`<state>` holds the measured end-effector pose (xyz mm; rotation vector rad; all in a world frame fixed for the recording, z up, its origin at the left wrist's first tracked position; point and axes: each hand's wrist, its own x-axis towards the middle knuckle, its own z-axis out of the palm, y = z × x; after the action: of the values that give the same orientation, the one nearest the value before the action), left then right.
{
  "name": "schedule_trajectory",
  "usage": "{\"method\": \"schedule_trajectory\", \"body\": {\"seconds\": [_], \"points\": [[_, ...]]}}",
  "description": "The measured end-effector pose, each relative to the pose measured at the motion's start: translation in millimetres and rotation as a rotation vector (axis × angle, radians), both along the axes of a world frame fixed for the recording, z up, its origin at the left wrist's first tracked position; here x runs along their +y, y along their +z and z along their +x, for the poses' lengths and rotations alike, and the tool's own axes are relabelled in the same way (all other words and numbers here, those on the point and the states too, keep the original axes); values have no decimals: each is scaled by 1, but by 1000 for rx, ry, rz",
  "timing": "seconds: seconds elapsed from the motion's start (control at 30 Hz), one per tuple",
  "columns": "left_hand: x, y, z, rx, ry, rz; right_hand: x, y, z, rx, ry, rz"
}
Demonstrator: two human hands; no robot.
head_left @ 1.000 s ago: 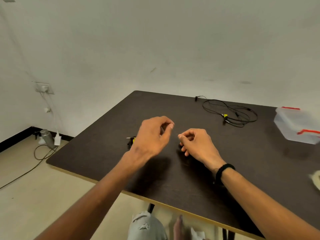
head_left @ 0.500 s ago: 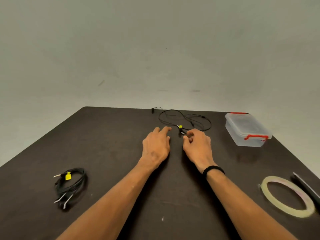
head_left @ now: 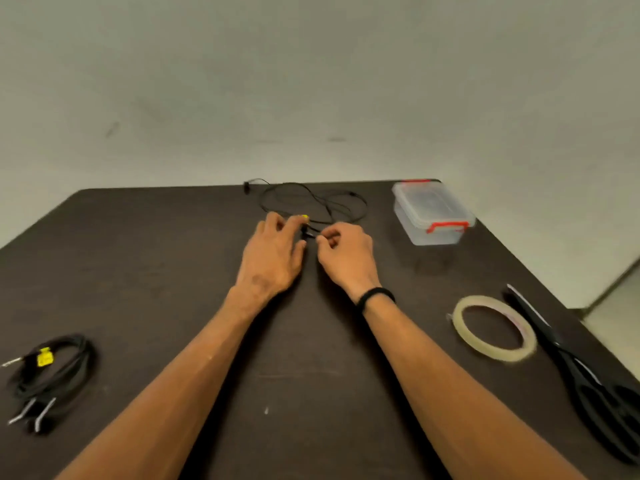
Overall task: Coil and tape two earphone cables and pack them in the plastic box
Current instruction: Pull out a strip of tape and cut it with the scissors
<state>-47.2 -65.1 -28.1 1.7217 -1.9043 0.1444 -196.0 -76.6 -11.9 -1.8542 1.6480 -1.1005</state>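
Nearest you, a coiled black cable (head_left: pixel 52 370) lies at the table's (head_left: pixel 145 271) left edge, with the tape roll (head_left: pixel 493 328) and scissors (head_left: pixel 585 372) to your right. Farther out, your left hand (head_left: pixel 273 254) rests with fingers extended on the loose earphone cable (head_left: pixel 313 202), while your right hand (head_left: pixel 346 252) pinches its end. The closed plastic box (head_left: pixel 431 213) sits far right.

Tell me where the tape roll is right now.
In the head view the tape roll lies flat on the right side of the table, just left of the black scissors and nearer the camera than the plastic box.
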Motion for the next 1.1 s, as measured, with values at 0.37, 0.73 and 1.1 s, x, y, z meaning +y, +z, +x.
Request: {"method": "schedule_trajectory", "body": {"seconds": [0.37, 0.73, 1.1], "points": [[85, 9, -103, 236, -427, 164, 101, 66, -133, 165, 62, -100], [87, 10, -165, 157, -437, 287, 149, 40, -223, 468, 60, 192], [93, 13, -169, 421, -404, 281, 149, 41, -223, 427, 52, 4]]}}
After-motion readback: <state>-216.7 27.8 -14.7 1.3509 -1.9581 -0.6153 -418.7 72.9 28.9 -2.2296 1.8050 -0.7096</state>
